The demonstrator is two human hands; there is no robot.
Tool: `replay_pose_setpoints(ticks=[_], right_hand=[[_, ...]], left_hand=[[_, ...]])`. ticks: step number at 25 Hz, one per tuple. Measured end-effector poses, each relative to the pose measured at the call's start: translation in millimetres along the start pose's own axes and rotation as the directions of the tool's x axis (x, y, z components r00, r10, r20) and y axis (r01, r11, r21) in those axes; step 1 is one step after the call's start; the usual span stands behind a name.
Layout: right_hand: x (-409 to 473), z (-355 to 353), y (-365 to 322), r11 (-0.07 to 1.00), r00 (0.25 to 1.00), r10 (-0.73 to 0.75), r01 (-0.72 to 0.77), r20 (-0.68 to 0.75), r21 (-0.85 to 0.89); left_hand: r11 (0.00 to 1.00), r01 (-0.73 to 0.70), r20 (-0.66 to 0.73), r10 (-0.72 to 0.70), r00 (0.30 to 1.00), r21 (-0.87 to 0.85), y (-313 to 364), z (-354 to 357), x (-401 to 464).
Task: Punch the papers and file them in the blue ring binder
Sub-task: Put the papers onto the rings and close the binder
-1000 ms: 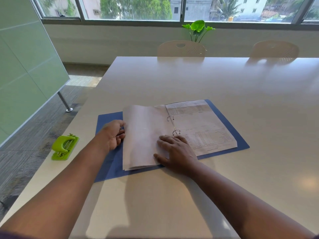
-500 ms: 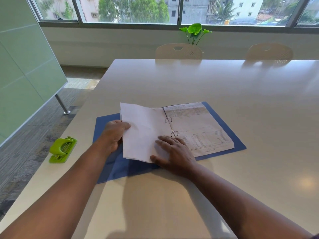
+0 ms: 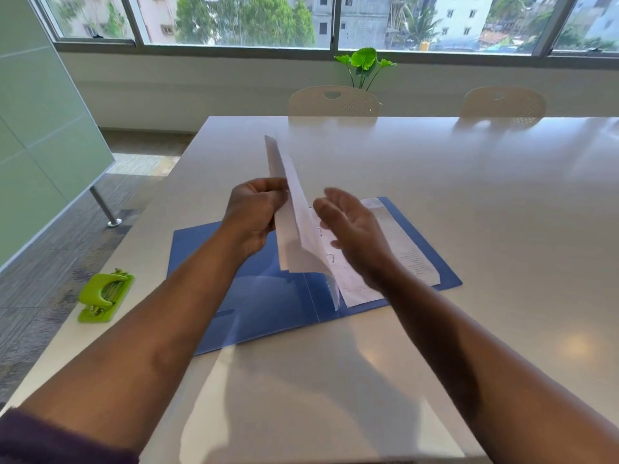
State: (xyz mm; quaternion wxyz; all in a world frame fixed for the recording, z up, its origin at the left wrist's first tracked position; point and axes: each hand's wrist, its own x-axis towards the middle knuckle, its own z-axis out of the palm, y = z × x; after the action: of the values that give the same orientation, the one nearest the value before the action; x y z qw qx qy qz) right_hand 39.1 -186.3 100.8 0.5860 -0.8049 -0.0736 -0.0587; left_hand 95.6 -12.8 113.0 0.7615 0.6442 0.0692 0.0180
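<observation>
Nearest the camera, two bare forearms are being extended over the counter point(image 3: 502, 229), w/ a dark sleeve point(image 3: 50, 440) showing at the bottom-left corner. At the counter's left edge a green hole punch point(image 3: 105, 296) is lying unused, well apart from the rest; it is prob. being kept within reach for further sheets.

Next out, the blue ring binder point(image 3: 268, 296) is lying open and flat on the counter. Its left cover is being left bare, while printed pages point(image 3: 395, 249) are lying on the right side. The metal rings point(image 3: 330, 257) are showing at the spine, partly hidden by paper; whether they are open or closed cannot be told.

Above the spine, a stack of papers point(image 3: 294, 229) is being held nearly upright, edge-on to the camera, lower edge down near the rings. The stack is being pinched at its left face by the left hand point(image 3: 254, 216), fingers and thumb curled onto it. The right hand point(image 3: 355, 229) is being held flat and relaxed just beside the right face, gripping nothing; contact w/ the paper cannot be confirmed, as the hand is blurred. The upright hold is prob. being used to turn the sheets over the rings toward the right side, or to line up the holes.

Beyond, two pale chairs point(image 3: 333, 102), a potted plant point(image 3: 365, 65) and windows point(image 3: 234, 18) are being seen.
</observation>
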Motion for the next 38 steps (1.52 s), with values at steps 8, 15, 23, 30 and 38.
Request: replay_pose_setpoints(ticks=[8, 15, 23, 30, 38], right_hand=[[12, -47, -8, 0.978, 0.974, 0.201, -0.193, 0.102, -0.085], [18, -93, 30, 0.931, 0.953, 0.126, -0.210, -0.276, -0.300], [13, -100, 66, 0.700, 0.942, 0.139, -0.313, -0.306, -0.642], [7, -77, 28, 0.982, 0.981, 0.186, -0.184, 0.059, -0.029], [25, -87, 36, 0.951, 0.951, 0.308, -0.308, -0.013, -0.003]], left_hand=[[0.985, -0.142, -0.078, 0.150, 0.986, 0.095, -16, 56, 4], [0.972, -0.188, -0.122, 0.206, 0.971, 0.140, -26, 67, 7], [0.962, 0.198, -0.042, -0.209, 0.977, -0.190, -26, 73, 17], [0.963, 0.159, -0.039, -0.171, 0.984, -0.220, -31, 84, 12], [0.989, 0.078, 0.117, -0.064, 0.991, -0.126, -32, 82, 7]])
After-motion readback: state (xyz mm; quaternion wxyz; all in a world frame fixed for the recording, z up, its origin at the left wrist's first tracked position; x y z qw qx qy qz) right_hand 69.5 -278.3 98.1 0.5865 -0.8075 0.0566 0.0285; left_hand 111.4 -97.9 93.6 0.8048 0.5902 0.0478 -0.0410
